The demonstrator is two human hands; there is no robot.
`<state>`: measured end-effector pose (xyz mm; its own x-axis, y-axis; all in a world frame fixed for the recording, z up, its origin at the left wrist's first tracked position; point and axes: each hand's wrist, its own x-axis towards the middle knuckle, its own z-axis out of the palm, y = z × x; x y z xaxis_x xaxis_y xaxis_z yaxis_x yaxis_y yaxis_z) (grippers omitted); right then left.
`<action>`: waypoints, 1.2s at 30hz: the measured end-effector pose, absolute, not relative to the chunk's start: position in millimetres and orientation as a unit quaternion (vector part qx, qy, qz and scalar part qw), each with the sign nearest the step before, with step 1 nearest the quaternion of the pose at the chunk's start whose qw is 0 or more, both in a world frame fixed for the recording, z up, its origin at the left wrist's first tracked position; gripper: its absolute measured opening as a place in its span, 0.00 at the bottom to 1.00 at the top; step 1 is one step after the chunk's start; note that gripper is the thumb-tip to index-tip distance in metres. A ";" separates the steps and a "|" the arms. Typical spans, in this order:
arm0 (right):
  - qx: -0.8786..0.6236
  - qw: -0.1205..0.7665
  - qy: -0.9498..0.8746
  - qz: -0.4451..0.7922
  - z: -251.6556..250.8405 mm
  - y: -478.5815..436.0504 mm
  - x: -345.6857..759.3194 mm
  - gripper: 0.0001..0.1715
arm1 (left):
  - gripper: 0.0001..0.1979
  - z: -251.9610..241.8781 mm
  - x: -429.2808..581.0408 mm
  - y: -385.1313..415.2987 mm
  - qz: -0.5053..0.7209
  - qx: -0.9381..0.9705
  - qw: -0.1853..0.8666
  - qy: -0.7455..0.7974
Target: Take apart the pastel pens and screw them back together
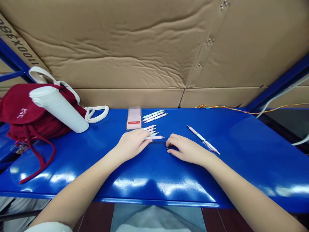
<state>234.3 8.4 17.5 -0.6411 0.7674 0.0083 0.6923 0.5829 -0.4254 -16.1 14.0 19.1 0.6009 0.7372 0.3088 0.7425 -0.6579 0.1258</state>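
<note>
My left hand (132, 143) pinches a pale pink pen (158, 137), its tip pointing right toward my other hand. Under and behind those fingers lie several pink and mint pens (152, 129), partly hidden by the hand. My right hand (184, 148) hovers at or just above the table with its fingers curled. A tiny dark spot shows between its thumb and fingertips, too small to make out. To the right of that hand, a white-and-pink pen (198, 133) lies slanted, with what looks like another slim piece along its lower end.
Several more pens (154, 116) lie in a group beside a phone (134, 119) on the blue table (149, 174). At left, a white tumbler (60, 108) leans against a red bag (21, 106) with white straps. Yellow and red wires (224, 107) run along the back right; cardboard (135, 48) stands behind.
</note>
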 end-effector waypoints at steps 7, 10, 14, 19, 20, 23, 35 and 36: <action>-0.447 0.195 -0.850 0.202 10.2 10.5 232.0 0.03 | 0.13 19.0 -16.1 13.9 -0.167 -0.896 0.010 -0.412; -0.448 0.246 -0.838 0.193 11.4 9.4 231.6 0.04 | 0.12 19.5 -15.8 13.3 -0.165 -0.899 0.011 -0.405; -0.430 0.258 -0.850 0.163 11.7 7.4 228.2 0.04 | 0.11 20.0 -14.7 12.8 -0.152 -0.903 0.007 -0.401; -0.412 0.245 -0.864 0.153 12.0 6.1 224.1 0.05 | 0.10 20.0 -11.7 10.7 -0.141 -0.906 -0.004 -0.399; -0.408 0.247 -0.866 0.151 12.3 5.8 223.4 0.05 | 0.10 20.0 -11.3 10.1 -0.139 -0.907 -0.004 -0.397; -0.397 0.251 -0.870 0.150 13.0 5.1 222.0 0.06 | 0.11 19.5 -10.7 9.3 -0.139 -0.909 -0.001 -0.392; -0.418 0.277 -0.839 0.210 8.1 5.7 218.5 0.09 | 0.10 18.6 -10.3 8.3 -0.158 -0.906 -0.001 -0.392; -0.417 0.274 -0.841 0.208 8.6 6.1 218.3 0.10 | 0.11 18.8 -10.1 8.1 -0.157 -0.907 0.001 -0.391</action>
<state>218.3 6.1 8.6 -0.5020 0.8159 0.2868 0.5877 0.5652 -0.5790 -10.1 8.1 18.8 0.6450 0.7089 0.2854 0.7097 -0.6942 0.1203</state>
